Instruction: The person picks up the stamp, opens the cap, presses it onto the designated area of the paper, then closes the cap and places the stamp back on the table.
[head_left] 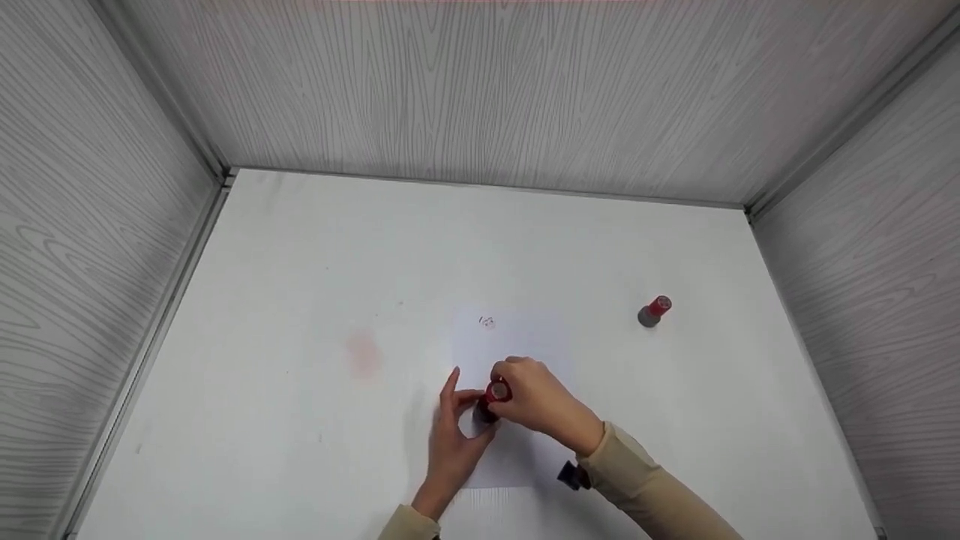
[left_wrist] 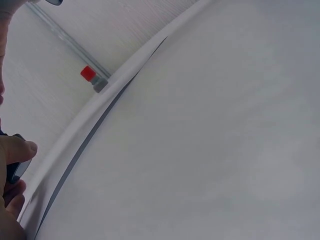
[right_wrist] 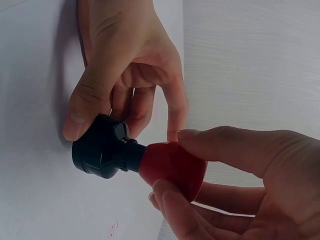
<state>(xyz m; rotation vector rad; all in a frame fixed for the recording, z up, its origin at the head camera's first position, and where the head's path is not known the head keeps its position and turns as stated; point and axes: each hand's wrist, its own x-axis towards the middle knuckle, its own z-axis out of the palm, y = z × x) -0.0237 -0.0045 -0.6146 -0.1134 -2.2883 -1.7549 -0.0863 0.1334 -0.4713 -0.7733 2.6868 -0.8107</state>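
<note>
A self-inking stamp with a red handle [right_wrist: 172, 167] and a black base [right_wrist: 100, 150] is held between both hands over a white sheet of paper [head_left: 510, 345]. My right hand [head_left: 536, 394] grips the red handle between thumb and fingers. At the black base, my left hand [head_left: 454, 450] pinches with its thumb on one side and fingers on the other. The right wrist view shows the stamp's narrow dark neck between the two parts. Whether the base's underside touches the paper cannot be told. A small reddish mark [head_left: 487, 322] is printed near the sheet's top edge.
A second red-handled stamp [head_left: 655, 311] stands on the white table [head_left: 300, 240] to the right of the paper. Grey wood-grain panels [head_left: 450, 90] wall the table at the back and sides. A faint pink smudge [head_left: 364, 354] is on the tabletop left of the sheet.
</note>
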